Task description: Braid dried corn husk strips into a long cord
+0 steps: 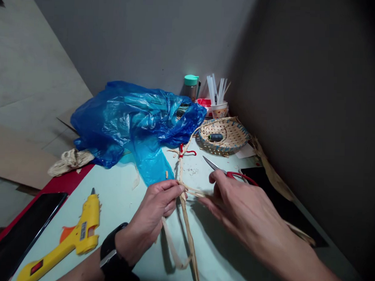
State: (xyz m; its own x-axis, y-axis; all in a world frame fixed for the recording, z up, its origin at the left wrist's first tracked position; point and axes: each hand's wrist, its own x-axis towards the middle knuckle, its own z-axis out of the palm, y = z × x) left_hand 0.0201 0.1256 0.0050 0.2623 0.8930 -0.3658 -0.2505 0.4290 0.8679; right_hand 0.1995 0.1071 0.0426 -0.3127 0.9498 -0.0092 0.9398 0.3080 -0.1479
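Note:
My left hand (160,201) pinches a tan cord of twisted plant fibre (180,169) where its strands part. Above the fingers the cord runs up toward a woven basket (237,136), with red yarn (181,150) tied round it. Below them, long loose strands (188,235) hang toward me, one pale strip curving in a loop. Out to the right, my right hand (234,199) grips a fibre strand (198,193) stretched from the left fingertips; its lower fingers are partly hidden. Just beyond that hand lie scissors (211,162) with red handles, blades pointing left.
A yellow glue gun (89,223) and a dark phone-like slab (31,221) lie at left. Behind stands a crumpled blue plastic bag (123,113). Glue sticks fill a cup (219,112) beside a green-lidded jar (191,85). Dark thread (215,137) sits in the basket. A wall borders the right.

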